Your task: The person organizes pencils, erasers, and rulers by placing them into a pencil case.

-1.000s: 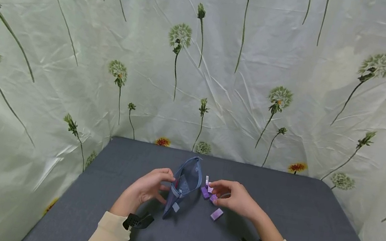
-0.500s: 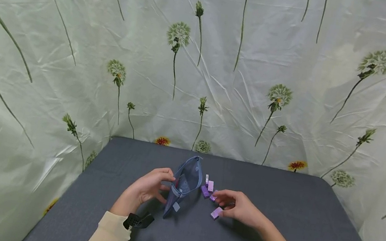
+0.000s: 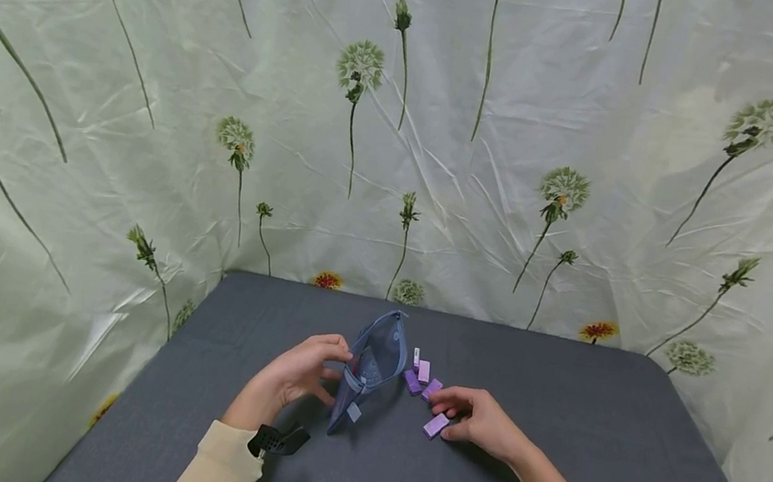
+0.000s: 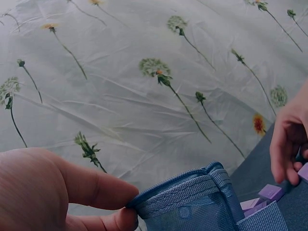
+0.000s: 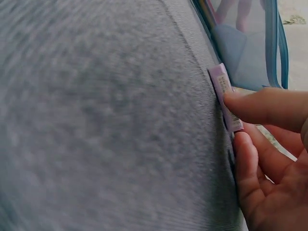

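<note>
My left hand (image 3: 297, 374) pinches the rim of a blue mesh zip pouch (image 3: 380, 350) between thumb and fingers, plainly seen in the left wrist view. The pouch stands on edge with its mouth gaping towards the right; something reddish shows inside. To its right, my right hand (image 3: 482, 425) has thumb and fingers at a small lilac block (image 5: 220, 79) with a printed label, lying close on the table. The thumb overlaps its labelled face and the other fingers curl by its end and behind. Several purple blocks (image 3: 412, 382) lie clustered between pouch and hand.
A dark grey table (image 3: 612, 445) lies under everything. Behind it hangs a pale curtain (image 3: 469, 246) printed with dandelions. Black wrist straps (image 3: 279, 441) sit at both cream sleeve cuffs.
My right hand has moved from the purple cluster towards me, down to the separate lilac block, and its fingers have closed in there. The left hand and the pouch have stayed put.
</note>
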The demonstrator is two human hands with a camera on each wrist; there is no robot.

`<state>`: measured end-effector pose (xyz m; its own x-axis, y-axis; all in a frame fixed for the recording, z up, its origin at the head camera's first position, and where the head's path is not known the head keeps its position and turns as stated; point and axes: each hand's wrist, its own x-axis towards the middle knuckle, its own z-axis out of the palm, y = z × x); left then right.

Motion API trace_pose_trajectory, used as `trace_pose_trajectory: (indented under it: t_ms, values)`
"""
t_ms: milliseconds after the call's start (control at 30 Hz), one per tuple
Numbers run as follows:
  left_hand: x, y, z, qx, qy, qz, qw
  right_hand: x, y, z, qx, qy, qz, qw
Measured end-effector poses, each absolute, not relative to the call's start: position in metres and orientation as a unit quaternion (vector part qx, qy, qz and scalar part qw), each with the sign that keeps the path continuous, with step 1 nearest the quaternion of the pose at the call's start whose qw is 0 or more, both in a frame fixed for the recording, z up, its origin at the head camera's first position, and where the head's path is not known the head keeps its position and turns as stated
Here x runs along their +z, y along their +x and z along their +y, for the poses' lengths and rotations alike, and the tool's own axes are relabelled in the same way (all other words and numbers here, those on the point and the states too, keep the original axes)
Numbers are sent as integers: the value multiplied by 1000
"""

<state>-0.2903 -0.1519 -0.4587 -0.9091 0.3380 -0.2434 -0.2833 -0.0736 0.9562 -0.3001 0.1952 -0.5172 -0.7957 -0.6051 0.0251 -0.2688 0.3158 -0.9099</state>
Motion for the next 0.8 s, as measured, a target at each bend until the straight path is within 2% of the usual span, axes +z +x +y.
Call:
trace_pose_trajectory:
  t_ms: [400, 800]
  values:
    - [-459, -292, -152, 732, 19, 650, 206, -520, -302, 196, -470, -254, 836, 124]
    - [-458, -289, -152, 732, 18, 649, 207, -520, -306, 196, -436, -271, 850, 116]
